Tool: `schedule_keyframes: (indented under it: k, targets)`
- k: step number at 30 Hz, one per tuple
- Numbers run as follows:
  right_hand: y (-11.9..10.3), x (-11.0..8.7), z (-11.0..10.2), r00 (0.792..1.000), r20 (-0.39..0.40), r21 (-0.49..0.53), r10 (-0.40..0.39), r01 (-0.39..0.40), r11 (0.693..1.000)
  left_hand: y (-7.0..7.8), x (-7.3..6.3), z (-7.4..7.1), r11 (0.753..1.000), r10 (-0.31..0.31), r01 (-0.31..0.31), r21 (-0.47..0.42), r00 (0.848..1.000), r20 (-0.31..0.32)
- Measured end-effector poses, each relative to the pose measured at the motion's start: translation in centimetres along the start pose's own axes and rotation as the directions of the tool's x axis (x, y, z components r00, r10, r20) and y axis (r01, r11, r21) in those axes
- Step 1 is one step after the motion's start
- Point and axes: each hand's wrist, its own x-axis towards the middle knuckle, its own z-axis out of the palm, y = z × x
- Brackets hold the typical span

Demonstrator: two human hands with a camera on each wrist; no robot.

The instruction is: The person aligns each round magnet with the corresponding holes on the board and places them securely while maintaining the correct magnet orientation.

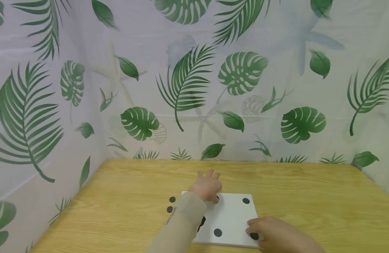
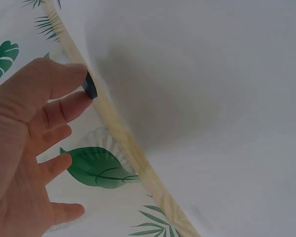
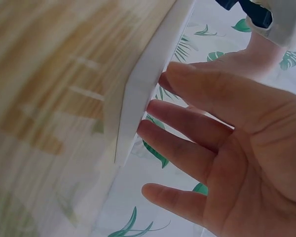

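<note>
A white board (image 1: pixel 233 214) lies flat on the table, with black discs at its far right corner (image 1: pixel 246 201), near edge (image 1: pixel 218 232) and near right corner (image 1: pixel 254 236). Over its far left part, my left hand (image 1: pixel 207 186) pinches a small black disc (image 2: pixel 90 86) between thumb and index finger; the other fingers are spread. My right hand (image 1: pixel 278 232) is at the near right corner, its fingers around the disc there. In the right wrist view, that hand's fingertips (image 3: pixel 147 127) meet the board's edge (image 3: pixel 138 94), fingers loosely extended.
Two more black discs, one farther back (image 1: pixel 172 199) and one nearer (image 1: pixel 169 209), lie on the wooden table (image 1: pixel 124 203) left of the board. A white leaf-print cloth (image 1: pixel 194 147) hangs behind the table and along its sides. The left sleeve (image 1: pixel 181 223) covers the board's left side.
</note>
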Motion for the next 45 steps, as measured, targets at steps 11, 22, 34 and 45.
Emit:
schedule_keyframes:
  k: [11,22,34,45]
  targets:
    - [-0.2,0.2,-0.3,0.999,0.001,-0.045,-0.033,0.033,0.998,0.0,0.6,0.2,0.999,-0.010,0.009,0.039,1.000,0.014]
    - [-0.2,0.1,-0.4,1.000,0.013,-0.024,-0.012,0.013,1.000,0.2,0.7,0.6,1.000,-0.010,0.010,0.015,1.000,0.021]
    - [-0.3,-0.1,-0.2,1.000,0.002,0.017,0.004,-0.004,1.000,0.2,0.9,0.9,1.000,-0.012,0.012,-0.001,1.000,0.021]
    - [-0.2,0.0,0.2,1.000,-0.004,0.011,-0.019,0.019,1.000,0.0,0.6,1.3,1.000,0.004,-0.004,0.011,1.000,-0.010]
